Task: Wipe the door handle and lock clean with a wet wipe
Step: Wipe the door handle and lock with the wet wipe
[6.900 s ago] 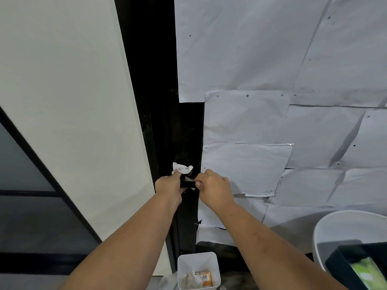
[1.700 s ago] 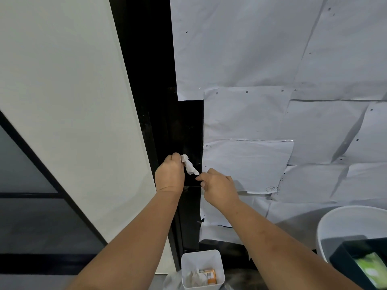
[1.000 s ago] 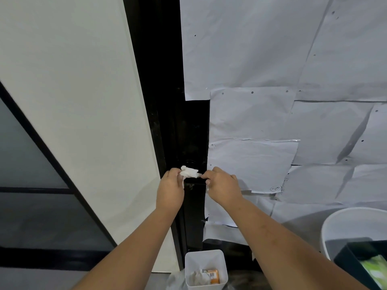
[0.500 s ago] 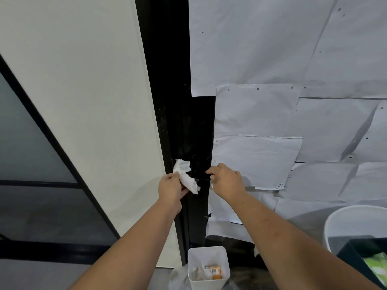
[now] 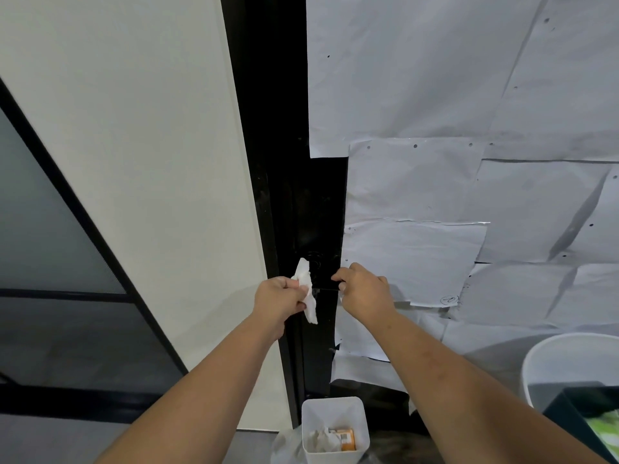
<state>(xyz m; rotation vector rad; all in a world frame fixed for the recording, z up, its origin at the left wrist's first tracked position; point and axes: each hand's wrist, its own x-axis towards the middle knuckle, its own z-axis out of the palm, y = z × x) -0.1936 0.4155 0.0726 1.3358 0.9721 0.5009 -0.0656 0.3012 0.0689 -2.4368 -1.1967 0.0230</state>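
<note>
A black door point(image 5: 284, 162) runs down the middle of the head view, its right part covered with white paper sheets point(image 5: 435, 95). The black handle point(image 5: 326, 285) and the round lock point(image 5: 316, 259) above it are dark and hard to make out. My left hand point(image 5: 279, 301) pinches a crumpled white wet wipe point(image 5: 306, 289), which hangs just left of the handle. My right hand point(image 5: 363, 289) grips the handle's right end with curled fingers.
A small white bin point(image 5: 335, 426) with crumpled wipes and an orange packet stands on the floor below the door. A large white round tub point(image 5: 566, 360) and a dark box point(image 5: 589, 406) sit at the bottom right. A cream wall panel point(image 5: 134, 162) flanks the door on the left.
My left hand has drawn the wipe off the top of the handle and down to its left side, where the wipe now hangs loose. The right hand has stayed on the handle.
</note>
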